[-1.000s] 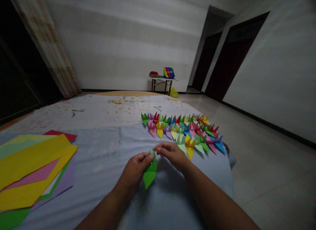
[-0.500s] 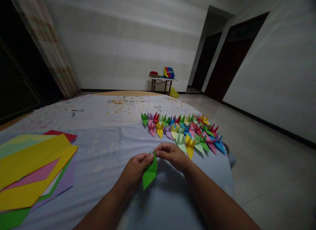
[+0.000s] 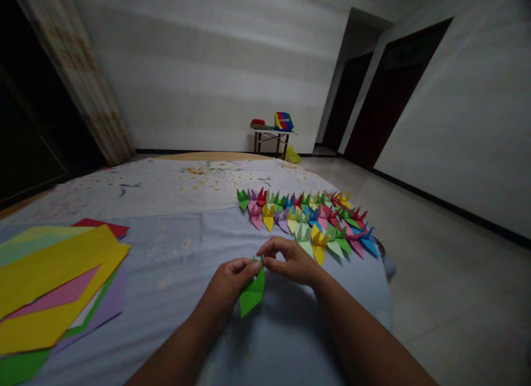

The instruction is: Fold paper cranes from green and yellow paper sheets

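Observation:
A green folded paper crane [image 3: 252, 295] hangs above the cloth with one broad pointed flap downward and two narrow points at its top. My left hand [image 3: 233, 280] pinches it near the top between thumb and fingers. At the crane's upper right point, the thumb and bent index finger of my right hand [image 3: 291, 261] close around the tip. The fingertips partly hide that point. Beyond my right hand, finished paper cranes in several colours stand in rows, among them a yellow crane [image 3: 319, 244] and a pink crane [image 3: 255, 213].
Loose coloured paper sheets [image 3: 62, 264] lie overlapping at the left. A pale blue cloth [image 3: 174, 308] and a floral cloth [image 3: 166, 181] cover the table. The table's right edge drops to a tiled floor [image 3: 440, 275]. Far back stands a small table [image 3: 271, 133] carrying a colourful box [image 3: 284, 121].
My right index finger has risen and bent more around the crane's tip, and a gap now shows between it and the thumb. My left hand keeps its hold, nearly still.

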A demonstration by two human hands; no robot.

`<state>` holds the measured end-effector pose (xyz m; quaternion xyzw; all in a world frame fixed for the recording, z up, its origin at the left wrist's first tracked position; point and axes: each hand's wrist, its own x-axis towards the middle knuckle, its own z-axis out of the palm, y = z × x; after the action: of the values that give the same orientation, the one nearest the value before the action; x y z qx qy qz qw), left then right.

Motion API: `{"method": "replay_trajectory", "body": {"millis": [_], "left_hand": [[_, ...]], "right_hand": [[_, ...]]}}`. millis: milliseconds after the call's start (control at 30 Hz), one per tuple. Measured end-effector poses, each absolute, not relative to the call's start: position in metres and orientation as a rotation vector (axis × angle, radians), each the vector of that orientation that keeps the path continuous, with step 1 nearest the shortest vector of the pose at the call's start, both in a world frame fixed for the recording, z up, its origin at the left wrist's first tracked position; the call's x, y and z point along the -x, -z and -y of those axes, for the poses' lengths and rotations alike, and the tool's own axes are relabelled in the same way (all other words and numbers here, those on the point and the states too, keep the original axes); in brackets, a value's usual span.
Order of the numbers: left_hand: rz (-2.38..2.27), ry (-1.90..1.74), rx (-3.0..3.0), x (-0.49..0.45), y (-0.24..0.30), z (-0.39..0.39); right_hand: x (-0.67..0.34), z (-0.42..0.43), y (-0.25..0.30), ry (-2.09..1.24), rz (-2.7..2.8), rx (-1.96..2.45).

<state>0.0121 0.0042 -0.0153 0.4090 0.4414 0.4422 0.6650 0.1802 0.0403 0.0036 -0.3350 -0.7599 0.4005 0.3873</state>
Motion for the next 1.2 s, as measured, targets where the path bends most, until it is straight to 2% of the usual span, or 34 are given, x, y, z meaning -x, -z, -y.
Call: {"method": "replay_trajectory", "body": {"millis": [1200], "left_hand": [[-1.001, -1.140, -0.941, -0.012, 0.018, -0.006]], "right_hand": [[-0.172, -0.038, 0.001, -0.332, 2.063, 0.790]]}}
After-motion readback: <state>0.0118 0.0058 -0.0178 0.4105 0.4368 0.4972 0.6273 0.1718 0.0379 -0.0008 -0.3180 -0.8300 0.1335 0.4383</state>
